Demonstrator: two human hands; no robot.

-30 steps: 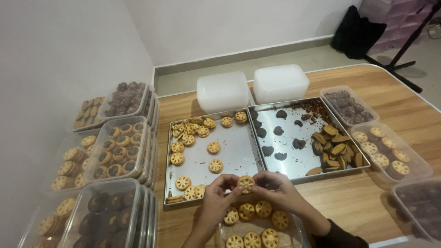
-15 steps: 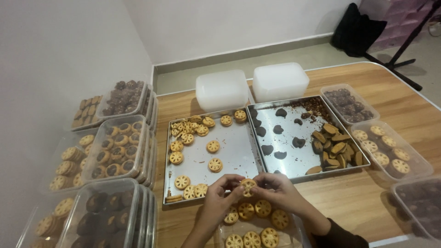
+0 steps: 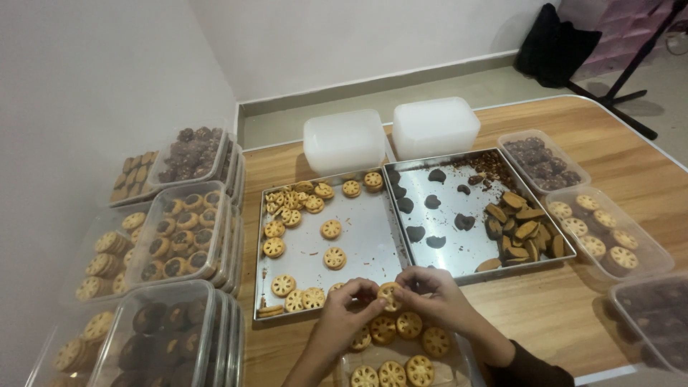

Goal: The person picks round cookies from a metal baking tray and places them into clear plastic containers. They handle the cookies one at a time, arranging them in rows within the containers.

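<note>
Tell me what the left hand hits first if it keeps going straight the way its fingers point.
The left hand points right, at the round cookie its fingertips already pinch; just beyond it are the right hand's fingers.

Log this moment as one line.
left hand: pinching golden cookie | right hand: same cookie | below: clear container | beside: metal tray
</note>
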